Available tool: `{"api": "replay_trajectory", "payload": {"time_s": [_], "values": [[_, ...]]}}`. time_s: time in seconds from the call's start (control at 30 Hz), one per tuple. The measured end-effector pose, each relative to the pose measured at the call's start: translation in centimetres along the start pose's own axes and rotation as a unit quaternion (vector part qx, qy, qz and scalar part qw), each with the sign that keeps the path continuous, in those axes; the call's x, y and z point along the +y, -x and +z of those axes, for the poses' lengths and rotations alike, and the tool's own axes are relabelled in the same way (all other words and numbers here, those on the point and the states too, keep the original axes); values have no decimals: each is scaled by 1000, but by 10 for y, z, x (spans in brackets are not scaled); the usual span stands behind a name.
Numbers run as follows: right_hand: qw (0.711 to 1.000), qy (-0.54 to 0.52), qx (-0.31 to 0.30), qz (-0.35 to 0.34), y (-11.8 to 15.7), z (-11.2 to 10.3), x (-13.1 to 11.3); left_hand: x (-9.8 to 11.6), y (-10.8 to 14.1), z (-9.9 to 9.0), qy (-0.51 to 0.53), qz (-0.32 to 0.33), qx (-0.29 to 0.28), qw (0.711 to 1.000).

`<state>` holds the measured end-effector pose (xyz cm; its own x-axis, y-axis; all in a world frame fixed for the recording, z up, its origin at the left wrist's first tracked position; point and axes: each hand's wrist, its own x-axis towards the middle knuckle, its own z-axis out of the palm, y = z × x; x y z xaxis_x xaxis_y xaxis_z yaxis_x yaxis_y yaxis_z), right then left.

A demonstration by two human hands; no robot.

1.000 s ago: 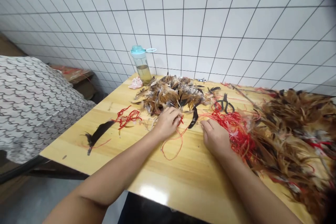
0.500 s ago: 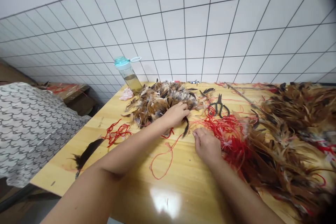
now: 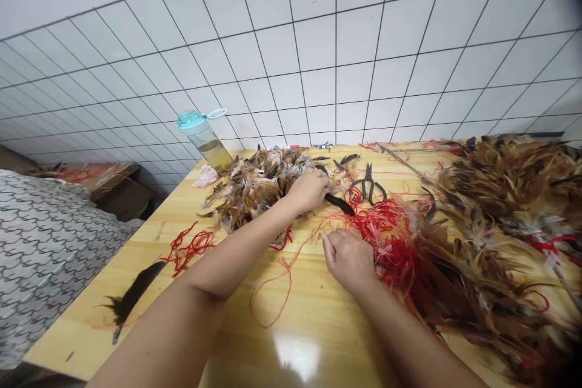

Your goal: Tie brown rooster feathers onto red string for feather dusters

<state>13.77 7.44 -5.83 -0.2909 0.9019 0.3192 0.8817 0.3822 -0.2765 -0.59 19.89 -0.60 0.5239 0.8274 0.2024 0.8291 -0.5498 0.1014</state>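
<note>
My left hand [image 3: 311, 190] is closed at the right side of a pile of brown and pale feathers [image 3: 254, 191]. A dark feather [image 3: 340, 203] juts out from its fingertips to the right. My right hand [image 3: 351, 257] is curled with thumb and fingers pressed together, just above the table; whatever sits in that pinch is too small to make out. A looped red string [image 3: 290, 285] lies on the wood to its left and runs up past its fingertips. Beside the right hand is a tangle of red strings [image 3: 386, 227]. Black-handled scissors [image 3: 368, 185] lie behind that tangle.
Bundles of brown feathers [image 3: 473, 260] cover the right side of the wooden table [image 3: 218, 327]. A water bottle [image 3: 207, 142] and a crumpled pink tissue [image 3: 206, 176] stand at the back left. One black feather [image 3: 134, 294] and red cords [image 3: 187, 248] lie left. A tiled wall [image 3: 313, 85] rises behind.
The dark feather at my left hand has swung from pointing down to pointing right. My right hand stays pinched near the red strings. The view has shifted slightly.
</note>
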Motion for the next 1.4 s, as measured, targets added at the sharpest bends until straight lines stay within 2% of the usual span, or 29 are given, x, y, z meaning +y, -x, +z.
{"api": "replay_trajectory", "payload": {"time_s": [0.13, 0.2, 0.3, 0.37, 0.5, 0.57, 0.67, 0.8, 0.9, 0.97, 1.07, 1.13, 1.27, 1.4], "values": [[1000, -9, 25, -1, 1, 1, 1, 3, 14, -14, 57, 81, -112, 989], [999, -13, 29, -6, 1, 2, 1, -1, 25, -25, 72, 77, -135, 985], [1000, -16, 18, -11, 1, 2, 0, -6, 30, -28, 72, 34, -75, 994], [1000, -14, 6, -8, 1, 2, 0, -5, 25, -16, 67, 34, -33, 997], [1000, -6, -6, -9, 1, 3, 0, 2, 6, 17, 12, 52, -50, 997], [1000, -4, -6, -11, 2, 3, 0, 3, 0, 22, 14, 48, -43, 998], [1000, -5, -13, -8, 2, 3, -1, -3, 3, 1, 75, 15, 16, 997], [999, -4, -43, 2, 2, 0, -2, -24, 16, -48, 141, -135, 129, 972], [997, 0, -74, 15, 1, -2, -4, -39, 28, -70, 197, -234, 148, 941], [996, 4, -89, 20, 0, -4, -4, -44, 34, -72, 259, -260, 126, 922], [995, 8, -102, 20, -1, -4, -5, -47, 45, -67, 374, -243, 100, 889], [994, 11, -107, 19, -2, -4, -5, -49, 53, -64, 413, -231, 116, 873], [993, 24, -113, 15, -4, -4, -4, -57, 66, -68, 419, -227, 178, 861], [994, 27, -108, 7, -3, -3, -4, -59, 76, -74, 445, -225, 174, 849]]}}
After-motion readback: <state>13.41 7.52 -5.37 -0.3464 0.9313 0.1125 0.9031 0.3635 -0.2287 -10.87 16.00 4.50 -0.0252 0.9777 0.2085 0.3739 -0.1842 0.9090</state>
